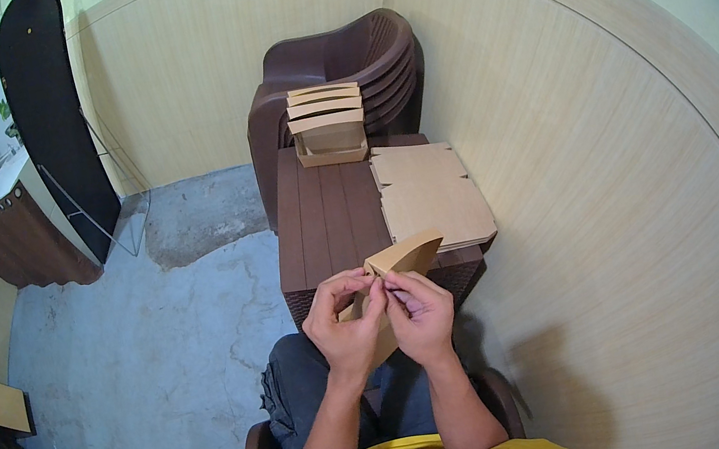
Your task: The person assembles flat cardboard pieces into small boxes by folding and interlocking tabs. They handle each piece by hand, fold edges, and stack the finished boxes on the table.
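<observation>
Left hand closed around a half-folded brown cardboard piece, thumb and forefinger pinching a flap at its near corner. Right hand pressed up beside it, fingertips also pinched on the same flap, knuckles touching the left hand's. Cardboard piece rising up and away from both hands, its curved panel poking out past the fingertips, its lower part tucked down behind the palms and mostly hidden. Held in the air above the lap, right at the near edge of the dark brown slatted table.

On that table, just beyond the held piece and toward its right side: a stack of flat cardboard blanks, overhanging the right edge a little. At the table's far end: a row of folded cardboard boxes, standing one behind another. Behind the table's far end, touching or nearly so: a stack of dark brown plastic chairs. Left of the table: bare concrete floor. Right of the table: a pale wood-panelled wall, close alongside.
</observation>
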A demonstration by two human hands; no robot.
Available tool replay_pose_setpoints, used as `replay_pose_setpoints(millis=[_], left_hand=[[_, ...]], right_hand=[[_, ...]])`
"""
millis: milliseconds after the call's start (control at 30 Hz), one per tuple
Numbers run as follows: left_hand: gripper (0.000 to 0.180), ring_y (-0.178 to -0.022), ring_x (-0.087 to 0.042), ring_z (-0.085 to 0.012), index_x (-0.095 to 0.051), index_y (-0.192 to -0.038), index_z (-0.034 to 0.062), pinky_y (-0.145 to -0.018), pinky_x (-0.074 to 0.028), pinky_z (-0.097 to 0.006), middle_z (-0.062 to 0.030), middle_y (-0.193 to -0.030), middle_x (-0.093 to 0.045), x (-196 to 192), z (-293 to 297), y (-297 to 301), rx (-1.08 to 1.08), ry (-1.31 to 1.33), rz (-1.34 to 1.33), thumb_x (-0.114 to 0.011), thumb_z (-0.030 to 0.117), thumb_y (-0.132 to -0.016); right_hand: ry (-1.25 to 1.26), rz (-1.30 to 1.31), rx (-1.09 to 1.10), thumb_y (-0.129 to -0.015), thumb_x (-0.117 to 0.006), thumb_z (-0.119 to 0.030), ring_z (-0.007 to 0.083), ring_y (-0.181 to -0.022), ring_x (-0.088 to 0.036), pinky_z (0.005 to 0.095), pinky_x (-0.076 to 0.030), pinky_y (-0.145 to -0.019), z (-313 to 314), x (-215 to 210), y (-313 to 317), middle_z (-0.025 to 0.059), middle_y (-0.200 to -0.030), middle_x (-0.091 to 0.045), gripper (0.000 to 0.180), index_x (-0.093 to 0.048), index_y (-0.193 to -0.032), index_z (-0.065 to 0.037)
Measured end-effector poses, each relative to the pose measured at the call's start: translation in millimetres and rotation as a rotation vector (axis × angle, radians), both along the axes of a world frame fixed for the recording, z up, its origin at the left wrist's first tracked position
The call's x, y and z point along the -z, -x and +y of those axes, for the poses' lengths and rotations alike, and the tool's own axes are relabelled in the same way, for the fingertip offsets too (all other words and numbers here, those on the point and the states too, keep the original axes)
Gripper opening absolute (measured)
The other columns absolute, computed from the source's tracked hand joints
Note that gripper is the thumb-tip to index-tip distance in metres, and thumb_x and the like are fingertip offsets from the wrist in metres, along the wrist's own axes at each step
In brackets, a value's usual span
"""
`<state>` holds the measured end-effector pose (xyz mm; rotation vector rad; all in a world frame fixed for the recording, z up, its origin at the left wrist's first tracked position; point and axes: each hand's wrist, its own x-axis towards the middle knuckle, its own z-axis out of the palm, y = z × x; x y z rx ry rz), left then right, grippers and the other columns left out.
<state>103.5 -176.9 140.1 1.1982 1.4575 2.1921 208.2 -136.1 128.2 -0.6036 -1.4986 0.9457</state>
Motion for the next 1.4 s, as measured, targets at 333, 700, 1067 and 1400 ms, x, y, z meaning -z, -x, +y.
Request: replay_pose_setpoints(millis=[333, 700, 1067, 1400], left_hand=[[0.025, -0.108, -0.077, -0.0259, -0.064, -0.1, -0.001, -0.095, -0.062, -0.037, -0.0161, -0.101, -0.077, 11, 6, 3, -0.134, -0.099, 0.158, -0.082, -0.011, -0.086], [0.028, -0.111, -0.075, -0.0293, -0.06, -0.103, -0.0001, -0.099, -0.061, -0.041, -0.0171, -0.105, -0.076, 12, 5, -6, -0.06, -0.154, 0.094, -0.079, -0.013, -0.087], [0.027, -0.116, -0.074, -0.0308, -0.055, -0.098, 0.002, -0.109, -0.057, -0.049, -0.0198, -0.111, -0.076, 15, 7, -2, -0.064, -0.232, 0.132, -0.074, -0.015, -0.092], [0.033, -0.117, -0.073, -0.0315, -0.044, -0.099, 0.0058, -0.114, -0.053, -0.055, -0.0215, -0.11, -0.075, 16, 8, 6, 0.061, -0.265, 0.143, -0.071, -0.012, -0.096]], right_hand=[[0.197, 0.105, -0.023, -0.097, -0.077, 0.004, 0.0091, -0.091, -0.068, 0.0222, -0.054, -0.079, -3, 4, 5, 0.0066, -0.105, -0.076, 0.014, -0.077, -0.111, 0.006], [0.346, 0.336, 0.078, -0.096, -0.081, 0.002, 0.0122, -0.093, -0.073, 0.0248, -0.058, -0.085, -11, 2, 18, 0.0084, -0.104, -0.079, 0.018, -0.074, -0.112, 0.004], [0.41, 0.34, -0.11, -0.104, -0.072, -0.002, 0.0117, -0.104, -0.067, 0.0263, -0.052, -0.093, -13, 10, 22, 0.0061, -0.112, -0.074, 0.013, -0.07, -0.116, 0.003], [0.426, 0.429, -0.196, -0.102, -0.075, -0.001, 0.0131, -0.103, -0.07, 0.0275, -0.054, -0.094, -8, 7, 15, 0.0081, -0.113, -0.076, 0.015, -0.071, -0.115, 0.004]])
